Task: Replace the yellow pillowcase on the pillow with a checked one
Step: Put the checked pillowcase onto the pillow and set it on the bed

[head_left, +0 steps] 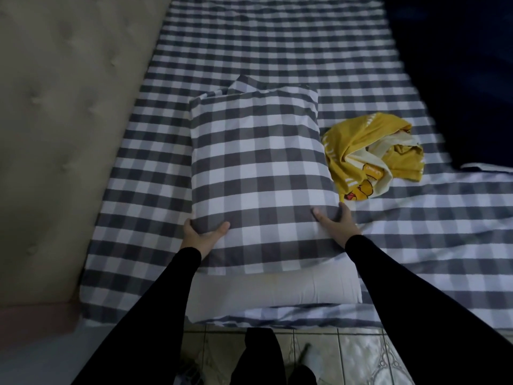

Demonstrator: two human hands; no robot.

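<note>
Pillow [274, 290] lies lengthwise on the bed [416, 245], most of it inside the checked pillowcase [258, 162], its bare white end sticking out nearest me at the bed's edge. My left hand [200, 235] grips the case's left side, fingers curled under the fabric and thumb on top; my right hand [337, 225] grips the right side the same way. Just right of the pillow, the yellow pillowcase [372, 154] sits crumpled on the sheet.

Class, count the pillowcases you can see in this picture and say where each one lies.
2. The checked pillowcase is partly pulled over the pillow; the yellow pillowcase lies crumpled on the bed to its right. Others may be hidden.
</note>
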